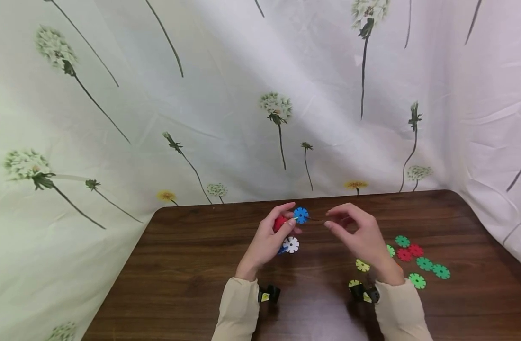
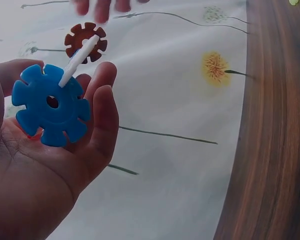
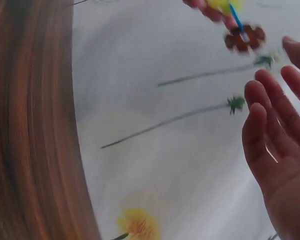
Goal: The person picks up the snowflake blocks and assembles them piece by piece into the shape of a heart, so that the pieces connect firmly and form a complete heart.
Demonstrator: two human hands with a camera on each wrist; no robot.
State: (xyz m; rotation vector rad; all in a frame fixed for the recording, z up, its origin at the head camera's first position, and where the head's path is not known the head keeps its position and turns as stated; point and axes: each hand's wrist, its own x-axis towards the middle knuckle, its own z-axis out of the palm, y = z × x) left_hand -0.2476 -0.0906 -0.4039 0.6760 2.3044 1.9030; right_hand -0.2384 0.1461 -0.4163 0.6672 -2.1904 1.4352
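Observation:
My left hand (image 1: 264, 240) holds a joined set of notched plastic discs by its edge, above the table. In the head view a blue disc (image 1: 300, 215) and part of a red disc (image 1: 280, 223) show at the fingers. A white disc (image 1: 291, 245) appears just below the hand; whether it is joined on is unclear. In the left wrist view a white disc seen edge-on (image 2: 76, 61) links a blue disc (image 2: 50, 127) to a brown disc (image 2: 75, 39). The right wrist view also shows a yellow disc (image 3: 220, 5). My right hand (image 1: 363, 234), fingers loosely bent, is apart from the brown disc and holds nothing.
Loose discs lie on the brown wooden table (image 1: 179, 265) at the right: green discs (image 1: 424, 264), red discs (image 1: 404, 254) and yellow discs (image 1: 363, 265), some partly behind the right forearm. A white cloth with printed dandelions (image 1: 243, 142) hangs behind the table's far edge.

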